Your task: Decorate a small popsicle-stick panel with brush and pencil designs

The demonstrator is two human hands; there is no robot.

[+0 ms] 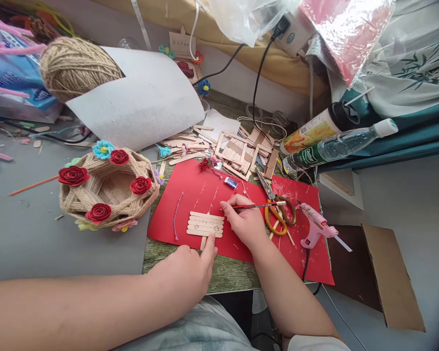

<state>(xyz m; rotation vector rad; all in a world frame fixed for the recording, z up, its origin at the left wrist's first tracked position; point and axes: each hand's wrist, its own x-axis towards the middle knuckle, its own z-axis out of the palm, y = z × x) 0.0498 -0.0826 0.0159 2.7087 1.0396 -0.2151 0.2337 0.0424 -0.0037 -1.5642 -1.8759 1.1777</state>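
On a red sheet (168, 219) lies a small craft-stick sign (205, 224), several sticks side by side over a short post. It bears pencilled stars and faint marks. My left hand (192, 261) presses its lower edge with an outstretched index finger, the other fingers curled. Between the closed fingers of my right hand (245, 219) is a red-and-black pencil (259, 205). Its tip end is just right of the sign, its eraser end points right; contact with the wood cannot be made out. An eraser (230, 183) lies above the sign, a twisted purple strand (176, 217) left of it.
Right of my right hand are scissors (280, 209) and a pink glue gun (314, 226). A twine-wrapped basket (73, 202) with red roses stands left. Loose craft sticks (237, 153), a twine ball (80, 68), a water bottle (336, 148) and a drink cup (310, 129) lie farther back.
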